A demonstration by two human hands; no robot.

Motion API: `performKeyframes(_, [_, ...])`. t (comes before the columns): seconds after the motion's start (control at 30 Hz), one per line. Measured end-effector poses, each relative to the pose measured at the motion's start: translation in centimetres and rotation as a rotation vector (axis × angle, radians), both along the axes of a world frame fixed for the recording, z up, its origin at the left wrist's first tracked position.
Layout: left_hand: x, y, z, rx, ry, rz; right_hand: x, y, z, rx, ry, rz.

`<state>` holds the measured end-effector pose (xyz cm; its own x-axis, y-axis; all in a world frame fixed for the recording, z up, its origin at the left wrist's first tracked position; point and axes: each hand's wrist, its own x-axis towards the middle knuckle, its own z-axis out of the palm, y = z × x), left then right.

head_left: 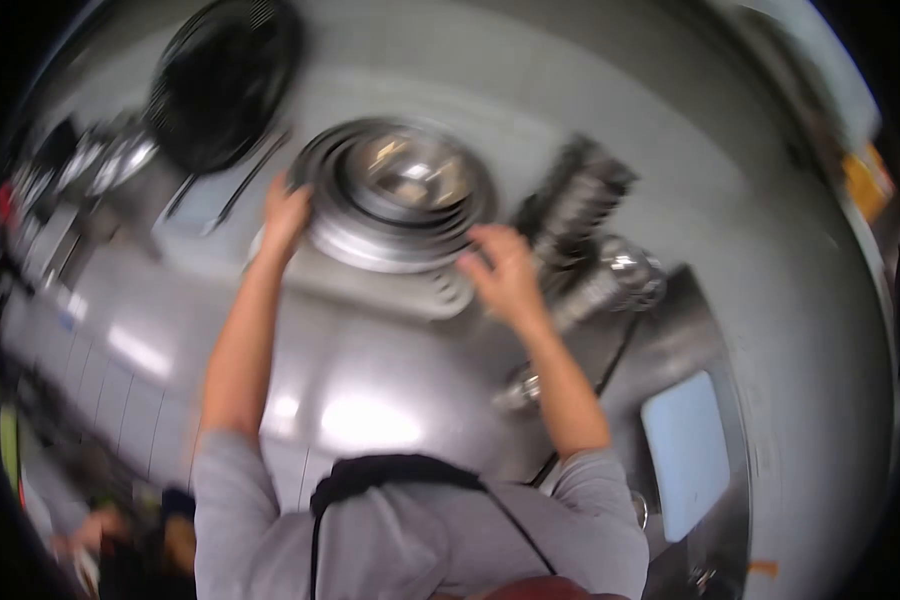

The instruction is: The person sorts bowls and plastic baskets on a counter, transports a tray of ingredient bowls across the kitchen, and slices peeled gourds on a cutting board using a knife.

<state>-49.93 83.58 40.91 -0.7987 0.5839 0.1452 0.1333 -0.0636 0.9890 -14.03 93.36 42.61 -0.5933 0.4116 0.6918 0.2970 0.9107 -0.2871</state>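
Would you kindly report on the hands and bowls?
Left hand and right hand at opposite edges of nested metal bowls; grip blurred; nothing visibly in the way.

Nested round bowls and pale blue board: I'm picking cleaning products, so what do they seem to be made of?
The nested bowls: smooth, shiny metal, likely stainless steel, judging by the silvery grey sheen and bright reflections inside.
The board: probably plastic, fairly matte, given its even colour without visible grain; blur leaves this open.
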Motion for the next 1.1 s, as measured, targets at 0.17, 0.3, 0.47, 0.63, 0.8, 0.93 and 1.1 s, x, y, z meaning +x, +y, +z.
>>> performKeyframes(0.17, [1.0, -2.3, 0.6, 0.003, -0.219, -0.061, -4.8, -1.3, 0.3, -0.030, 0.045, -0.014])
performKeyframes(0.3, [1.4, -3.3, -0.1, 0.123, -0.356, -0.110, -6.5, -1.4, -0.3, 0.028, -0.064, 0.012])
performKeyframes(0.47, [4.6, -4.5, 0.4, 0.219, -0.401, -0.128, -5.3, 0.6, -1.7, 0.006, -0.021, 0.042])
performKeyframes(0.63, [5.2, -6.0, -2.1, 0.323, -0.462, -0.206, -4.6, 0.8, -2.8, -0.038, 0.008, 0.027])
performKeyframes(0.8, [3.5, -8.4, -5.6, 0.222, -0.418, -0.112, -4.2, 0.2, -3.8, -0.042, 0.061, -0.072])
performKeyframes(0.93, [0.6, -10.3, -7.9, 0.203, -0.369, 0.074, -2.9, 0.9, -4.7, -0.372, 0.250, -0.218])
performKeyframes(1.1, [-1.8, -9.5, -7.1, 0.176, -0.307, 0.138, -2.6, 4.5, -5.4, -1.313, 0.554, -0.124])
